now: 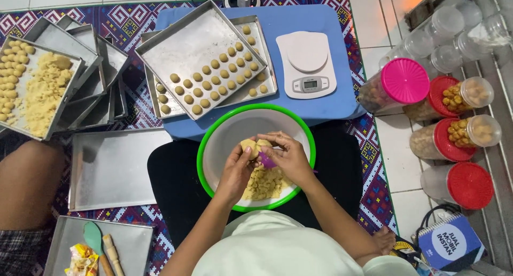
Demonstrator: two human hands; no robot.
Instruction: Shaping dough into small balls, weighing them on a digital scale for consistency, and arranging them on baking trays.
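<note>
Both hands meet over a green-rimmed white bowl (224,127) that holds a heap of yellow dough (265,184). My left hand (235,169) cups a lump of dough (249,146) against its fingertips. My right hand (287,154) grips a small purple scoop (266,161) and presses on the same lump. Beyond the bowl, a metal baking tray (184,46) on a low blue table (315,20) carries rows of small dough balls (214,81).
A white kitchen scale (306,64) stands on the blue table. Stacked empty trays (101,89) and a tray of dough (32,86) lie at left, beside another person's knee (26,182). Red- and pink-lidded jars (454,131) line the right. An empty tray (115,169) sits near left.
</note>
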